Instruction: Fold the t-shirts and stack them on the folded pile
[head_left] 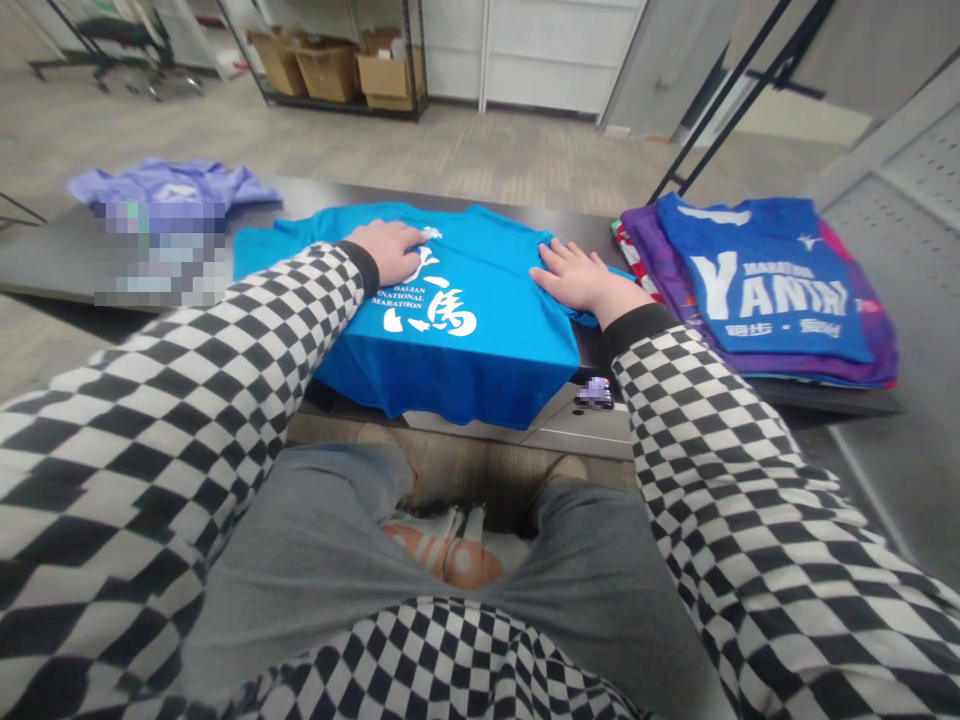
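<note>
A bright blue T-shirt [495, 290] with white marathon lettering lies spread across the dark table, its lower hem hanging over the near edge. My left hand [386, 250] rests flat on the upper left part of its print, fingers stretched out. On the shirt's right side, by the sleeve, my right hand [570, 275] lies with its fingers apart. Neither hand grips the cloth.
To the right sits a stack of folded shirts, a blue Yantai shirt [780, 280] on top. A lavender shirt [180, 185] lies at the left end of the table [45, 250]. Cardboard boxes [330, 70] stand on a shelf behind.
</note>
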